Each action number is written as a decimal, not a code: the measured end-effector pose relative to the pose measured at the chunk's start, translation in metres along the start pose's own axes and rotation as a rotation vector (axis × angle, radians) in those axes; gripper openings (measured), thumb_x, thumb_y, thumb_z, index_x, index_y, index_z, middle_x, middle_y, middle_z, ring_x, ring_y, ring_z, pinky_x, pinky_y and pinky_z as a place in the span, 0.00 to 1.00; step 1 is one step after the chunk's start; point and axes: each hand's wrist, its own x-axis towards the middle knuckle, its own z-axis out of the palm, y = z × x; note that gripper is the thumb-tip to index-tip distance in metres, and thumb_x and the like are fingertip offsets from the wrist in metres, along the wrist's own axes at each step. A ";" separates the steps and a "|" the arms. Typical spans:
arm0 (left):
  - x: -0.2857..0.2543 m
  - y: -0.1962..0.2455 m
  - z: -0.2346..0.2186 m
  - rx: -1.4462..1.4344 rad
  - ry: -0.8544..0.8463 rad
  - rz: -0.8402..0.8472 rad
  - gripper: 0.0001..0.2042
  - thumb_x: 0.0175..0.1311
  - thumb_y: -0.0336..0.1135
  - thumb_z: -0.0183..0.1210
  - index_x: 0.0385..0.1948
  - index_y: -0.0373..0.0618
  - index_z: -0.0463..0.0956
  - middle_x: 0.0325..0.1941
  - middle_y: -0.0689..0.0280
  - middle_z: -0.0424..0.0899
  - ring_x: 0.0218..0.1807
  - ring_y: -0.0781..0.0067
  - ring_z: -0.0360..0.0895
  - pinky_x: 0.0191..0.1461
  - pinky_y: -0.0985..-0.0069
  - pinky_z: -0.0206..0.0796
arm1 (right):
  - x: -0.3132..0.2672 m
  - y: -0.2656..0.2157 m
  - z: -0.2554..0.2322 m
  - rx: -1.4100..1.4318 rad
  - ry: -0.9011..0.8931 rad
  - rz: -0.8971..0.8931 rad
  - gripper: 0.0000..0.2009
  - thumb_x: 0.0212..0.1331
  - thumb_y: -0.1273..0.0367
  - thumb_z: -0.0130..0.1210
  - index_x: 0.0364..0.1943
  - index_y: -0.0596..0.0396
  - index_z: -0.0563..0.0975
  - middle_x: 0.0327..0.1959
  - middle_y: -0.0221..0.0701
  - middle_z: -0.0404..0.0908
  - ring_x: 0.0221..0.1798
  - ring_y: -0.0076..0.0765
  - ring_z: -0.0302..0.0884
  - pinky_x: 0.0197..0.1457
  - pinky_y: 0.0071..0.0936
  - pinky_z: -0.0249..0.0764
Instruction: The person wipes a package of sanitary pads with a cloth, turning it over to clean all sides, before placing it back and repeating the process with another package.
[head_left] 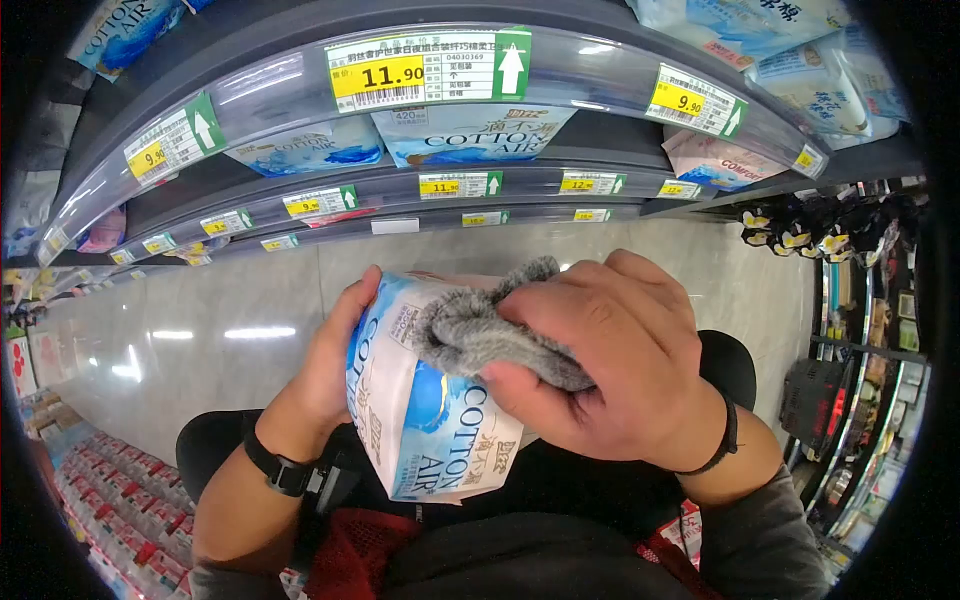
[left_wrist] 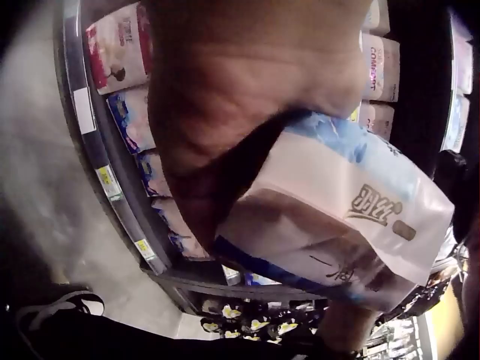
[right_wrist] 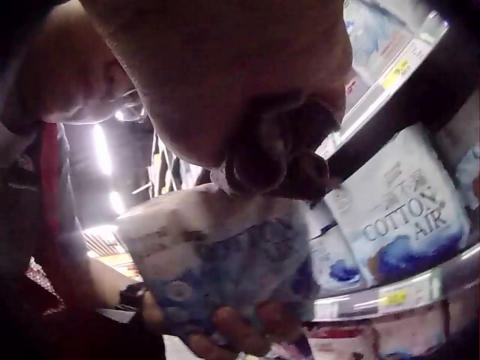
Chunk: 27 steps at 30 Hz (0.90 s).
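Observation:
A white and blue pack of sanitary pads, printed COTTON AIR, is held tilted above the lap in the head view. My left hand grips it along its left side, with the thumb at the upper edge. Fingers of that hand curl under the pack in the right wrist view, where its printed face shows. A crumpled grey cloth is bunched in my right hand and lies against the top of the pack. The left wrist view shows the pack's pale side beyond my palm.
Ahead, a curved shelf edge with price tags fronts rows of similar packs. Grey shiny floor tiles lie below. Further racks of goods stand at the right, and red and white packages sit at the lower left.

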 end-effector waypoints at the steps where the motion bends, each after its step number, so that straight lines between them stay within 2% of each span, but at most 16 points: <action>1: 0.000 -0.001 0.001 0.015 0.010 0.025 0.32 0.86 0.60 0.44 0.73 0.39 0.72 0.71 0.50 0.83 0.69 0.56 0.83 0.75 0.60 0.74 | -0.001 -0.004 0.000 0.040 -0.009 -0.022 0.20 0.55 0.59 0.75 0.48 0.53 0.87 0.38 0.27 0.87 0.31 0.35 0.83 0.36 0.38 0.75; 4: -0.001 0.001 0.000 0.001 0.051 0.005 0.32 0.86 0.60 0.43 0.73 0.39 0.72 0.70 0.51 0.84 0.69 0.56 0.83 0.76 0.59 0.73 | -0.009 -0.031 0.006 0.201 -0.089 -0.159 0.15 0.56 0.60 0.74 0.45 0.49 0.89 0.36 0.26 0.82 0.32 0.33 0.83 0.39 0.39 0.78; 5: -0.001 0.002 0.000 0.022 0.054 -0.006 0.32 0.86 0.59 0.42 0.72 0.40 0.72 0.69 0.51 0.84 0.69 0.55 0.83 0.77 0.59 0.72 | -0.007 -0.039 0.002 0.210 -0.219 -0.245 0.13 0.57 0.60 0.73 0.42 0.48 0.89 0.35 0.26 0.81 0.34 0.31 0.83 0.42 0.37 0.79; 7: -0.002 0.002 -0.001 0.064 0.058 -0.035 0.32 0.86 0.59 0.40 0.72 0.40 0.73 0.68 0.51 0.85 0.70 0.54 0.81 0.78 0.59 0.70 | -0.006 -0.039 -0.005 0.074 -0.119 -0.222 0.14 0.57 0.61 0.73 0.44 0.48 0.89 0.36 0.26 0.82 0.33 0.32 0.82 0.41 0.38 0.78; 9: 0.002 0.001 0.000 0.020 0.030 -0.008 0.32 0.86 0.60 0.40 0.72 0.40 0.73 0.69 0.50 0.84 0.70 0.53 0.82 0.78 0.58 0.70 | -0.003 -0.018 -0.013 -0.062 -0.143 0.026 0.17 0.55 0.60 0.74 0.47 0.50 0.88 0.36 0.27 0.84 0.33 0.35 0.82 0.42 0.39 0.78; 11: 0.000 0.000 0.011 0.074 0.043 0.025 0.32 0.85 0.60 0.44 0.72 0.39 0.73 0.68 0.52 0.85 0.67 0.57 0.84 0.74 0.60 0.75 | -0.001 -0.010 -0.007 -0.055 -0.022 0.029 0.22 0.53 0.55 0.76 0.49 0.52 0.88 0.36 0.29 0.85 0.33 0.37 0.83 0.44 0.39 0.80; 13: 0.001 0.001 0.007 0.009 0.060 0.008 0.32 0.85 0.60 0.45 0.71 0.39 0.74 0.67 0.52 0.85 0.66 0.57 0.85 0.73 0.60 0.75 | -0.005 -0.025 -0.009 -0.016 -0.091 -0.048 0.22 0.53 0.55 0.76 0.48 0.52 0.88 0.35 0.29 0.84 0.34 0.36 0.83 0.45 0.37 0.81; 14: 0.001 0.001 0.005 -0.022 0.073 -0.003 0.32 0.85 0.61 0.45 0.71 0.39 0.74 0.67 0.52 0.86 0.66 0.57 0.85 0.73 0.60 0.75 | -0.006 -0.031 0.001 0.131 -0.077 -0.130 0.18 0.55 0.56 0.74 0.46 0.50 0.89 0.36 0.29 0.83 0.32 0.33 0.82 0.40 0.33 0.80; 15: -0.001 -0.001 0.009 -0.028 0.172 0.003 0.32 0.84 0.61 0.45 0.69 0.39 0.77 0.65 0.51 0.87 0.65 0.58 0.85 0.72 0.60 0.76 | -0.007 -0.038 0.002 0.128 -0.098 -0.247 0.15 0.58 0.59 0.72 0.44 0.49 0.89 0.36 0.28 0.82 0.31 0.31 0.81 0.34 0.30 0.77; 17: 0.001 0.001 -0.002 0.038 0.114 0.003 0.34 0.85 0.61 0.40 0.75 0.40 0.70 0.70 0.47 0.83 0.70 0.47 0.81 0.79 0.54 0.69 | -0.003 -0.037 0.000 0.209 -0.179 -0.292 0.15 0.57 0.59 0.72 0.44 0.52 0.89 0.34 0.29 0.82 0.29 0.32 0.80 0.31 0.30 0.75; 20: 0.003 0.004 -0.015 -0.087 -0.031 -0.010 0.33 0.85 0.61 0.40 0.71 0.39 0.73 0.69 0.48 0.83 0.69 0.48 0.82 0.79 0.52 0.71 | -0.001 -0.015 -0.001 0.041 0.002 -0.087 0.17 0.53 0.58 0.75 0.43 0.52 0.88 0.33 0.29 0.83 0.28 0.33 0.81 0.32 0.31 0.75; 22: 0.000 0.004 -0.006 -0.015 0.030 0.040 0.32 0.85 0.61 0.40 0.70 0.40 0.74 0.68 0.48 0.83 0.68 0.48 0.83 0.76 0.52 0.74 | -0.002 -0.003 0.006 0.008 0.085 -0.026 0.18 0.51 0.59 0.76 0.44 0.52 0.88 0.34 0.29 0.83 0.27 0.34 0.80 0.31 0.31 0.73; 23: 0.001 0.005 -0.010 0.032 0.068 0.060 0.33 0.85 0.61 0.40 0.70 0.40 0.74 0.69 0.49 0.83 0.68 0.48 0.83 0.75 0.52 0.75 | -0.004 -0.012 0.005 0.057 0.040 -0.083 0.18 0.52 0.60 0.75 0.44 0.52 0.88 0.34 0.29 0.83 0.26 0.33 0.79 0.30 0.31 0.72; 25: -0.001 0.006 0.003 -0.094 0.096 0.064 0.34 0.84 0.61 0.44 0.67 0.35 0.78 0.65 0.49 0.87 0.63 0.54 0.86 0.71 0.61 0.76 | -0.004 -0.032 -0.001 0.190 -0.120 -0.207 0.17 0.54 0.61 0.73 0.45 0.53 0.88 0.36 0.29 0.83 0.25 0.32 0.78 0.30 0.29 0.70; 26: -0.002 0.005 -0.003 -0.093 0.055 0.087 0.34 0.84 0.61 0.44 0.68 0.35 0.77 0.65 0.49 0.87 0.62 0.54 0.87 0.71 0.60 0.76 | -0.004 -0.039 0.001 0.191 -0.138 -0.260 0.16 0.56 0.62 0.72 0.46 0.53 0.88 0.36 0.27 0.84 0.26 0.32 0.78 0.30 0.27 0.71; 27: -0.001 0.005 -0.006 -0.056 0.061 0.091 0.34 0.84 0.61 0.44 0.69 0.36 0.77 0.65 0.49 0.87 0.63 0.54 0.87 0.71 0.60 0.76 | -0.003 -0.037 -0.001 0.128 -0.111 -0.198 0.16 0.56 0.62 0.72 0.45 0.53 0.88 0.35 0.28 0.84 0.27 0.33 0.79 0.30 0.28 0.71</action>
